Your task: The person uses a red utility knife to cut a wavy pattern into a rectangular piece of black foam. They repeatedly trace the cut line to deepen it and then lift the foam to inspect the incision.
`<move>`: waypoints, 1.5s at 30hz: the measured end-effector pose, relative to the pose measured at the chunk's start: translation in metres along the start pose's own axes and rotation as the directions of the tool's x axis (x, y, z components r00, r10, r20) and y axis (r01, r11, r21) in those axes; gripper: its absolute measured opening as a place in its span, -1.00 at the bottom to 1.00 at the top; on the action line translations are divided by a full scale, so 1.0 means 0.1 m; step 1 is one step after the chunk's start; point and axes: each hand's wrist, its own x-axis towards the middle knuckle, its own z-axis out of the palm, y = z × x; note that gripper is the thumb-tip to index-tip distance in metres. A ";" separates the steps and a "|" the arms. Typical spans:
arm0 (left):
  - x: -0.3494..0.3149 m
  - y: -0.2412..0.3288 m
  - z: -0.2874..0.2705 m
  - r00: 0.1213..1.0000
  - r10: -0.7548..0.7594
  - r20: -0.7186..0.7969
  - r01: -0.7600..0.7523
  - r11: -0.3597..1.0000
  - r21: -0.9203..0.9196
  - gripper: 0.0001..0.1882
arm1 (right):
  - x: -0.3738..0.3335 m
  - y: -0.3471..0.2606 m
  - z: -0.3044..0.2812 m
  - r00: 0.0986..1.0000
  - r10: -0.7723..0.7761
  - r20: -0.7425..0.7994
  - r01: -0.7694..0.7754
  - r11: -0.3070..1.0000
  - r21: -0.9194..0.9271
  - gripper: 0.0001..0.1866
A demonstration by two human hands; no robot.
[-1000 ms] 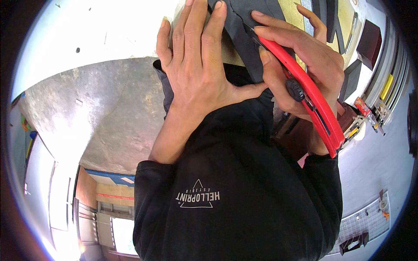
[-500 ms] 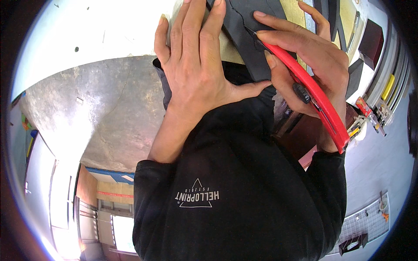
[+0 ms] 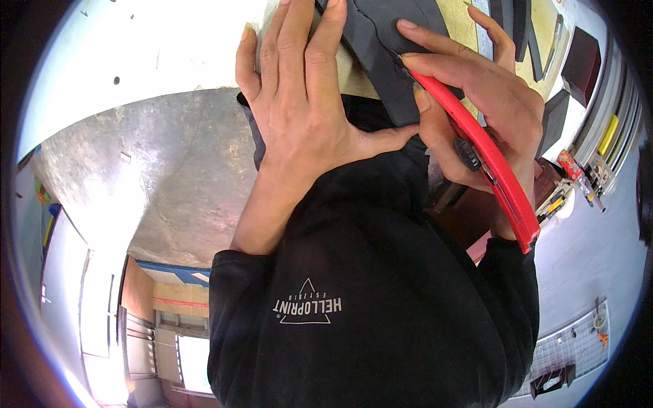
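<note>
My right hand (image 3: 486, 95) is closed around a red utility knife (image 3: 479, 149) with a black slider. Its tip meets a dark grey foam-like sheet (image 3: 384, 75) at the top of the view, and most of the blade is hidden there. A wavy dark line runs along the sheet to the tip. My left hand (image 3: 303, 112) lies open with fingers spread, the fingertips at the sheet's left side and partly out of view. Its thumb stretches to the sheet's near end, close to my right thumb.
A pale yellowish work surface (image 3: 459, 17) lies under the sheet. Dark strips (image 3: 520, 30) and a dark red box (image 3: 580, 64) sit to the right. Farther right are a yellow-handled thing (image 3: 607, 134) and a red tube-like item (image 3: 575, 168). Concrete floor (image 3: 183, 170) shows at left.
The knife's tip has shifted slightly toward me along the wavy line, and its rear end has dropped a little. My left hand has moved slightly left.
</note>
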 end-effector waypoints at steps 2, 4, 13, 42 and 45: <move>0.00 0.01 0.00 1.000 -0.004 0.000 0.004 1.000 -0.010 0.27 | -0.01 -0.01 0.04 0.998 -0.022 -0.066 0.021 0.999 -0.024 -0.57; 0.00 0.01 0.01 1.000 -0.007 -0.001 0.007 1.000 -0.009 0.25 | -0.02 -0.05 0.06 0.995 -0.015 -0.100 0.013 1.000 -0.026 -0.54; -0.01 -0.01 0.02 1.000 0.004 -0.010 -0.004 1.000 0.004 0.21 | -0.12 -0.09 0.14 0.992 0.024 -0.123 -0.035 0.996 -0.084 -0.69; 0.01 -0.04 -0.04 0.996 0.027 0.083 -0.029 0.999 0.015 0.41 | -0.10 -0.05 -0.02 1.000 -0.013 0.012 0.014 0.994 -0.109 -0.70; 0.03 0.00 -0.07 0.994 0.013 0.107 -0.014 1.000 0.012 0.42 | -0.09 -0.02 -0.05 0.999 -0.031 0.031 0.034 0.995 -0.098 -0.67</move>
